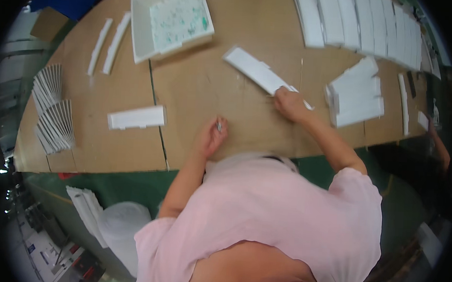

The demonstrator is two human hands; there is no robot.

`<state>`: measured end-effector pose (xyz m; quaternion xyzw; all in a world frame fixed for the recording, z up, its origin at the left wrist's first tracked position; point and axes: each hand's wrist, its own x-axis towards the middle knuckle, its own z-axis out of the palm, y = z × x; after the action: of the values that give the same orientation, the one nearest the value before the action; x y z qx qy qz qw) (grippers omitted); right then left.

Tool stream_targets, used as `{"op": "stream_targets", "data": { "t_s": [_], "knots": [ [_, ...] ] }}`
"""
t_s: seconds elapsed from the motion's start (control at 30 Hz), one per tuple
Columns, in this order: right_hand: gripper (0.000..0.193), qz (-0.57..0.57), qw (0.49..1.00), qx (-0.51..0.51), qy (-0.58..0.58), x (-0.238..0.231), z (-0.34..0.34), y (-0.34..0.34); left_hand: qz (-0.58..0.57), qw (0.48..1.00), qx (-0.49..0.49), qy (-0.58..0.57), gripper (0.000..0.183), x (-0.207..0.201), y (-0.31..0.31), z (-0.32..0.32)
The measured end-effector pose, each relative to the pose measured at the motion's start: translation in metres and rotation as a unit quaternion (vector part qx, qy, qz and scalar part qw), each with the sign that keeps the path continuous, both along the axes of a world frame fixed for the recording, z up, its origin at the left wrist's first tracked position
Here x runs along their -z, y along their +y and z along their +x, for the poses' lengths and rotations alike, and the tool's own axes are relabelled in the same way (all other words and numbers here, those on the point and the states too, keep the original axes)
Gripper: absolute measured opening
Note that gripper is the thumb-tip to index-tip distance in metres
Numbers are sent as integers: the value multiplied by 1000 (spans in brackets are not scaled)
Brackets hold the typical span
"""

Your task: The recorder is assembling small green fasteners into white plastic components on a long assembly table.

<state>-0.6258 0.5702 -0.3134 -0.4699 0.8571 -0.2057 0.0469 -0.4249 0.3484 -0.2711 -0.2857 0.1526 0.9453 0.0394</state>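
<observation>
My right hand grips the near end of a long white plastic strip, which slants away to the upper left over the tabletop. Curled near the table's front edge, my left hand holds a small greyish object in its fingers; its kind is too small to tell. Left of that hand lies a shorter white strip. To the right of my right hand is a pile of white plastic pieces.
A white bin with green bits inside stands at the back. Two narrow white strips lie beside it. Fanned stacks of strips sit far left, and a long row of white pieces far right. Another person's arm shows at the right edge.
</observation>
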Motion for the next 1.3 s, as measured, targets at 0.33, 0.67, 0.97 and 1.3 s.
{"op": "stream_targets", "data": {
  "t_s": [0.33,0.67,0.97,1.3],
  "knots": [
    [17,-66,986,75,-136,1,126,-42,-178,978,105,-18,13,30,0,-23],
    [18,-52,920,306,-241,36,112,43,-405,856,317,-60,19,79,72,-58],
    [14,-94,934,244,-243,39,109,41,-468,797,372,-88,14,80,87,-67],
    [16,23,967,131,-217,50,97,34,-497,785,362,-73,25,87,88,-57]
  ]
}}
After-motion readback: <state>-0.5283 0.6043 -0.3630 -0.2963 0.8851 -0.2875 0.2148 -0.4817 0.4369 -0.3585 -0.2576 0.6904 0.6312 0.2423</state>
